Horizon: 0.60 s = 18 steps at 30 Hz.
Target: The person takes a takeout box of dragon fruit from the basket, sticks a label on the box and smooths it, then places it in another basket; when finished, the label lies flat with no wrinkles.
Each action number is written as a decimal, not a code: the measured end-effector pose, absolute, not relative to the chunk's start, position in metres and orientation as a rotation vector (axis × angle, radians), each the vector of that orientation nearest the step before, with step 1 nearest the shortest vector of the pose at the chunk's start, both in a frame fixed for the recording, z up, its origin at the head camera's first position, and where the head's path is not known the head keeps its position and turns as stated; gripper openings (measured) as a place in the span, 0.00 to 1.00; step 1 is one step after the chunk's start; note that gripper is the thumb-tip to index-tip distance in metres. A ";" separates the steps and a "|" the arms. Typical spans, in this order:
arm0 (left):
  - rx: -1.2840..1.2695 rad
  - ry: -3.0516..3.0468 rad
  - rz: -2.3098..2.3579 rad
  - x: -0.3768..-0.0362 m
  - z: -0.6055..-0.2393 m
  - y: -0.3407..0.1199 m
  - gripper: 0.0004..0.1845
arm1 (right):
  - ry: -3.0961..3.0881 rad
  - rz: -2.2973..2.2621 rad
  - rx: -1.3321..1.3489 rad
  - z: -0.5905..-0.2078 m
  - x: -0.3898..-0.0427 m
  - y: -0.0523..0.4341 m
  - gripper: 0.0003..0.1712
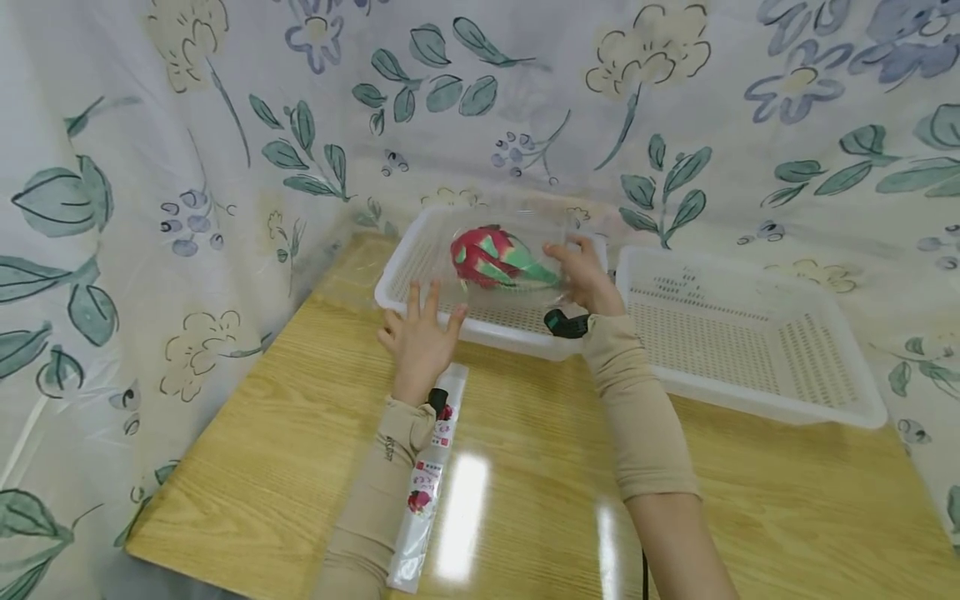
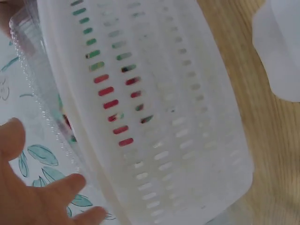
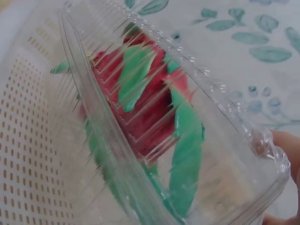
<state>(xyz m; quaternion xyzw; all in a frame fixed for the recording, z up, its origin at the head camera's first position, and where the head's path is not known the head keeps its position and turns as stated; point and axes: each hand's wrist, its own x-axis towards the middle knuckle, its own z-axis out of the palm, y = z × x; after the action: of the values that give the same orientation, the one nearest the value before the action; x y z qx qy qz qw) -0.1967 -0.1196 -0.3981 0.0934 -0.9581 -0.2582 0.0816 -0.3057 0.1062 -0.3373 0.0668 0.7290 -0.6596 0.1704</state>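
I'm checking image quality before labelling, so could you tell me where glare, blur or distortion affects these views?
Head view: bright ceiling glare streaks on the wooden table, and wide-angle bending at the edges. Left wrist view: the white basket is soft and close. Right wrist view: the clear container ripples the dragon fruit behind it.

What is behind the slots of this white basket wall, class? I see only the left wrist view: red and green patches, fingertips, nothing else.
Observer: A dragon fruit inside a clear plastic clamshell box, held over the left basket.
Operator: Who holds the box?
Observer: The right hand grips its right end; the left hand has straight fingers spread at the basket's near rim.
Operator: Anything else on the table?
Observer: A second white basket stands to the right, and a long printed packet lies under the left forearm.
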 end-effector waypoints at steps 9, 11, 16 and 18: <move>-0.183 -2.536 -1.137 -0.199 -0.390 -0.116 0.47 | 2.034 -1.974 0.065 -0.324 -0.274 0.136 0.44; -0.278 -2.465 -1.252 -0.200 -0.387 -0.114 0.51 | 1.999 -1.997 0.038 -0.323 -0.262 0.147 0.42; -0.482 -2.342 -1.557 -0.198 -0.376 -0.108 0.54 | 1.974 -1.996 -0.005 -0.323 -0.226 0.172 0.40; -0.541 -2.329 -1.653 -0.196 -0.371 -0.106 0.52 | 1.982 -1.993 -0.022 -0.323 -0.211 0.181 0.41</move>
<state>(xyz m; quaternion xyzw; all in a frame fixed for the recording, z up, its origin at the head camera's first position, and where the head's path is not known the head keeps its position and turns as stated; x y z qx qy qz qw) -0.1960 -0.1055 -0.3708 -0.1849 -0.7957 -0.5648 0.1168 -0.2109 0.1814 -0.3227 -0.0077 0.6955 -0.6994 0.1646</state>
